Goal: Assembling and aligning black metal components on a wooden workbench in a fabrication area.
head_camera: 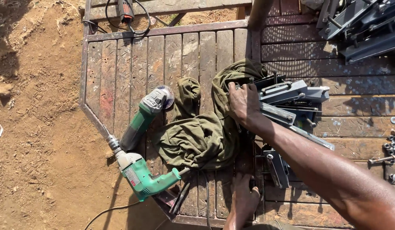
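My right hand (244,103) reaches in from the lower right and grips the left end of a grey metal bracket assembly (291,91) that lies on a wooden plank deck (121,64). The bracket's end rests against a crumpled olive-green cloth (197,132), and my fingers curl over the metal at the cloth's edge. More grey metal pieces (276,168) lie under my forearm. My left hand is out of sight.
A green angle grinder (144,117) and a green electric drill (142,174) lie left of the cloth, near the deck's steel frame edge (84,64). Stacked steel parts (363,30) sit top right, loose nuts and bolts (391,147) far right. A bare foot (242,200) stands at the bottom. Dirt ground (35,127) lies left.
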